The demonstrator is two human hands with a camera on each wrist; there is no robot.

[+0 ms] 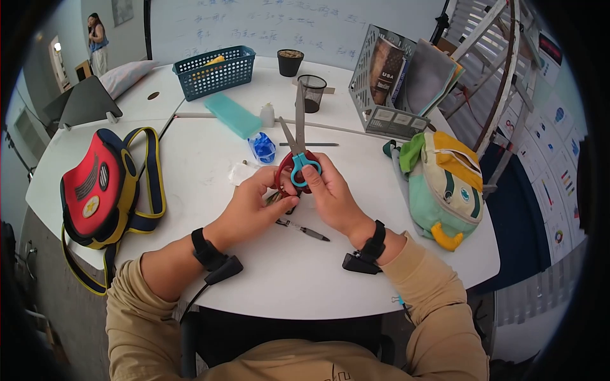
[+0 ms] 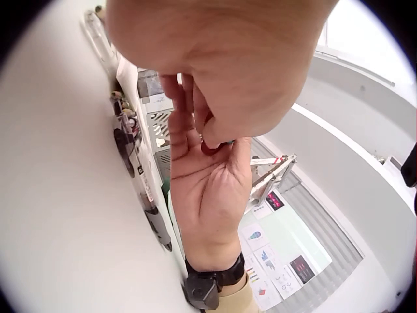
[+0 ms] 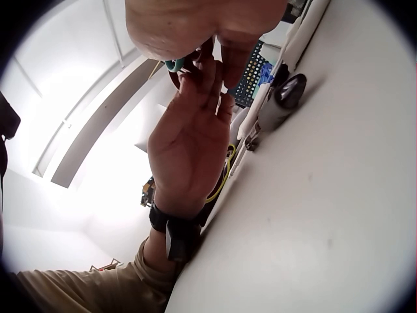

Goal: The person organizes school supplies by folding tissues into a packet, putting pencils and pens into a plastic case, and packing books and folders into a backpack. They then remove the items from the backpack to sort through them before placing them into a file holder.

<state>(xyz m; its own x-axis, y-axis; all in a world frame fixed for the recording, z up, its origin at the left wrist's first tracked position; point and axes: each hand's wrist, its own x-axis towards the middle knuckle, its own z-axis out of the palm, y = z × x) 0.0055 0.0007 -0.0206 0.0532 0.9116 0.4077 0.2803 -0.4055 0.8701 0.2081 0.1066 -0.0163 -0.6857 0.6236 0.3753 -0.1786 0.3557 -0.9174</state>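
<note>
Scissors [image 1: 300, 130] with red and light-blue handles stand blades up and parted between my hands over the table. My right hand [image 1: 338, 200] grips the handles, its thumb on the light-blue loop. My left hand [image 1: 251, 206] holds the red loop from the other side with its fingers. In the left wrist view a bit of the red handle [image 2: 210, 149] shows between the hands; in the right wrist view part of the light-blue handle [image 3: 174, 64] does. Under the hands a pen [image 1: 305, 230] lies on the table, near small items partly hidden by the left hand.
A red bag [image 1: 95, 187] lies at left, a green and yellow bag [image 1: 448, 190] at right. Further back are a teal basket [image 1: 216, 71], a turquoise case [image 1: 233, 115], a blue crumpled item [image 1: 262, 147], a mesh cup [image 1: 312, 94], a plant pot [image 1: 290, 63] and a file holder [image 1: 397, 120].
</note>
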